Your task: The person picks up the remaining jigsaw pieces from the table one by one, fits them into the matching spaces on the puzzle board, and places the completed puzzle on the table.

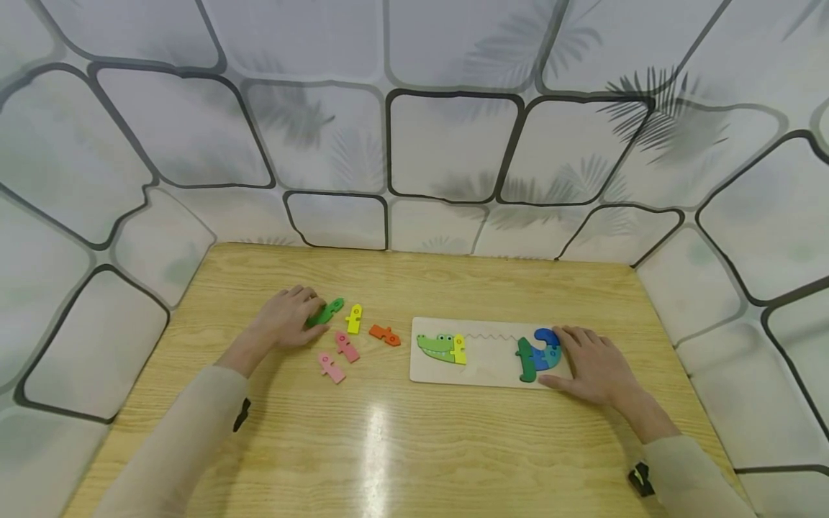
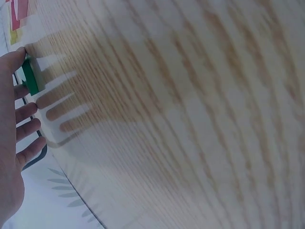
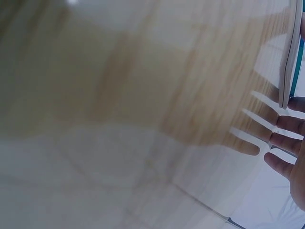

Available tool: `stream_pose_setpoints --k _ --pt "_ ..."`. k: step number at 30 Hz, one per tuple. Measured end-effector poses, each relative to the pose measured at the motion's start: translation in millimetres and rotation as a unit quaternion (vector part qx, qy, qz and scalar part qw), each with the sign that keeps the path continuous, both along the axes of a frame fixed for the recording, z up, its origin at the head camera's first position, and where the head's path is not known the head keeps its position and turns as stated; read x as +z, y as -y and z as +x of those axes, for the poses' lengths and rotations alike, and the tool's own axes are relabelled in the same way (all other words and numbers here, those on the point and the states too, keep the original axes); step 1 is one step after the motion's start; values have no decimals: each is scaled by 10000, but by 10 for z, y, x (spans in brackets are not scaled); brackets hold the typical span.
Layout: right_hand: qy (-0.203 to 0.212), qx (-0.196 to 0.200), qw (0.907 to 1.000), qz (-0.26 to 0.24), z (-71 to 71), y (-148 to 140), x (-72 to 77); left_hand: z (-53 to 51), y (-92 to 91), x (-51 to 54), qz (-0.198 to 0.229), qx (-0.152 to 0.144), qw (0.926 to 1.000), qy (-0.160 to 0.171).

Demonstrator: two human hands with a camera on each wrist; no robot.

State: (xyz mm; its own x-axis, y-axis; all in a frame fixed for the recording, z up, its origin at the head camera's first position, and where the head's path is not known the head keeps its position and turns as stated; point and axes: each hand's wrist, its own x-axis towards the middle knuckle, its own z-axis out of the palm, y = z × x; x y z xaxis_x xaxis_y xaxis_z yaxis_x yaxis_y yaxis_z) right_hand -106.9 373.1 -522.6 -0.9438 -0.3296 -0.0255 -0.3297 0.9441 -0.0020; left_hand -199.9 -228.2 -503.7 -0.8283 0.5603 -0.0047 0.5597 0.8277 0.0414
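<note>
In the head view my left hand [image 1: 290,316] is at the left, with a green puzzle piece [image 1: 328,311] between thumb and index finger. The left wrist view shows that green piece [image 2: 29,76] edge-on, pinched near the thumb tip. My right hand [image 1: 592,365] rests at the right end of a pale wooden puzzle board [image 1: 488,375], its fingers fairly straight. Set in the board are a green crocodile head [image 1: 437,348], a yellow piece [image 1: 459,350], a dark green piece [image 1: 526,360] and a blue tail section [image 1: 550,354]. The right wrist view shows the board's edge [image 3: 287,57] beside the fingers.
Between the left hand and the board lie a yellow piece [image 1: 354,319], an orange piece [image 1: 386,335], a dark pink piece [image 1: 347,347] and a light pink piece [image 1: 332,367]. A patterned wall [image 1: 427,224] borders the wooden table [image 1: 311,460] at the back.
</note>
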Motion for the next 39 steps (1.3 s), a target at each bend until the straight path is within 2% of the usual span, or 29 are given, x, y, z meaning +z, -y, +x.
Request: stream_pose_setpoints --k 13,22,39 --pt "-18 13 10000 11 -6 -13 -17 35 62 -34 115 -91 9998 -107" --pt "-58 38 10000 11 -5 -6 -11 43 51 0 79 -165 9998 -30" --pt "36 -13 10000 33 -13 -13 -22 47 92 -14 61 -11 9999 95"
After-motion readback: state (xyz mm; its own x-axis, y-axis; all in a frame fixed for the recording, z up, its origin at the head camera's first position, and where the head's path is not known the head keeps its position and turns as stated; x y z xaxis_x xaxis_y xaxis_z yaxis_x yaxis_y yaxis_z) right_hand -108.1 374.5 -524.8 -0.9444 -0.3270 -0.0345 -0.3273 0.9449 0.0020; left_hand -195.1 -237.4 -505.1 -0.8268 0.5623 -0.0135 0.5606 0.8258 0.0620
